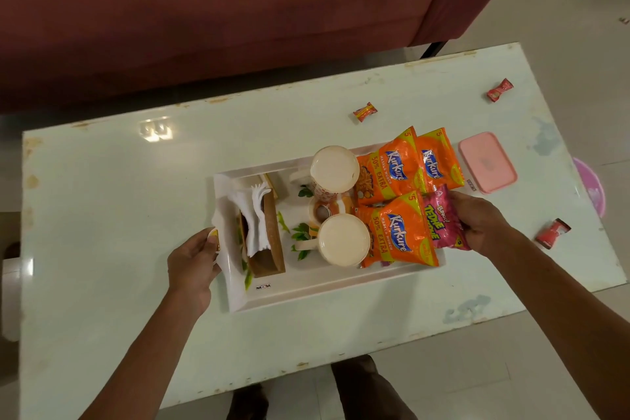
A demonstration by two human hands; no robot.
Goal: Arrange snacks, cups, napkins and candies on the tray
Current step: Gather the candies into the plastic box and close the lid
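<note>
One tray (324, 290) on the worktop (119, 215), left hand (194, 266) gripping its left rim, right hand (477, 222) clamped on a pink packet (441, 218) at its right end

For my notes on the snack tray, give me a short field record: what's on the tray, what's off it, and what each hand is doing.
tray: white tray on the table
on tray: napkin holder at the left end; two cups in the middle; three orange packets at the right end
left hand: left hand grips the tray's left rim
right hand: right hand holds the pink packet at the tray's right end
off tray: three candies and a pink box on the table
</note>
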